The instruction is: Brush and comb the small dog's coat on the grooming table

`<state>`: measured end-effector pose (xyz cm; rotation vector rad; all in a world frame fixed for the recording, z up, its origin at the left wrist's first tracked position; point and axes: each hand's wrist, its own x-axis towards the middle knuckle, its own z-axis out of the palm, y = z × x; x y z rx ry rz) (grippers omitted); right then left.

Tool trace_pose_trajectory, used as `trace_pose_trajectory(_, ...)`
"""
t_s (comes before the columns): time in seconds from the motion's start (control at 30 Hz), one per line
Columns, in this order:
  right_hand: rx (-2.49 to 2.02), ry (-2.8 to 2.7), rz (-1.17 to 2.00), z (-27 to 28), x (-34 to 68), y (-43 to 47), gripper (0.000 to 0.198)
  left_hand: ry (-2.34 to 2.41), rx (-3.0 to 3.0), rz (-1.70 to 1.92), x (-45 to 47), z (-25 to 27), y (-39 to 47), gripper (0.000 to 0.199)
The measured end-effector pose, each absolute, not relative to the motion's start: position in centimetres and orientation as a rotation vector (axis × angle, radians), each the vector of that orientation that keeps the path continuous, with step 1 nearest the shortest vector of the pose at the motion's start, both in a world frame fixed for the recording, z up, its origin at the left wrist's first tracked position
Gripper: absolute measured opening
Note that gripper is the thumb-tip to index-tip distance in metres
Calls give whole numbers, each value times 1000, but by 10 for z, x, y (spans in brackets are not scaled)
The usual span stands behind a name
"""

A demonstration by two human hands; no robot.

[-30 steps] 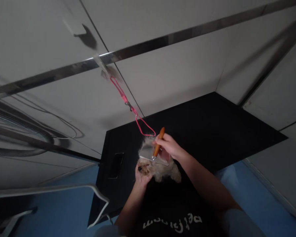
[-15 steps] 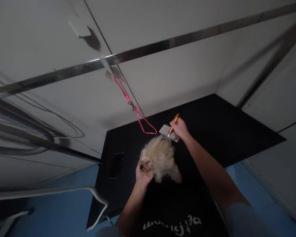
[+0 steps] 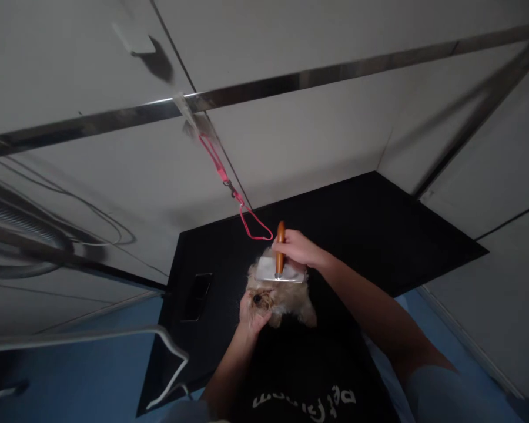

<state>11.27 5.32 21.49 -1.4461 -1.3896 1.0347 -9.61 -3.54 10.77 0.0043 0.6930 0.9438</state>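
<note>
Small, fluffy tan dog [image 3: 278,294] standing on a black rectangular tabletop [image 3: 379,235], close to the near edge and just in front of a dark apron with pale lettering [image 3: 304,400]. Left hand [image 3: 252,314] cupped under the dog's muzzle, fingers curled up around the chin and closed on the fur there. Right hand [image 3: 298,249] wrapped in a fist around the orange wooden handle of a slicker brush with a flat, silvery rectangular head [image 3: 278,271]; handle pointing up and away, head lying across the top of the dog's head and back, touching the coat. Thin pink grooming leash [image 3: 229,189] running down at a slant from a shiny metal bar [image 3: 291,79] overhead to a loop just behind the dog; whether the loop sits around the neck, impossible to tell behind the brush and hand. Small dark rectangular object [image 3: 196,288] lying flat on the left part of the tabletop, well apart from the dog. Pale wall panels behind, blue floor [image 3: 92,376] below, and a bent metal tube [image 3: 167,352] near the table's left corner.
</note>
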Motion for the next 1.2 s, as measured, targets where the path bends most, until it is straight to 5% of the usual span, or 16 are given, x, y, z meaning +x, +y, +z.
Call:
trace_pose_trajectory(0.17, -1501, -1406, 859, 219, 99, 51, 14, 691, -60, 916, -95, 104, -33, 27)
trace_pose_trajectory(0.97, -1197, -1173, 1214, 182, 96, 24, 19, 499, 3, 978, -101, 95, -32, 38)
trace_pose_trajectory(1.2, -1541, -998, 886, 158, 146, 51, 20, 472, 80, 932, -110, 87, -30, 47)
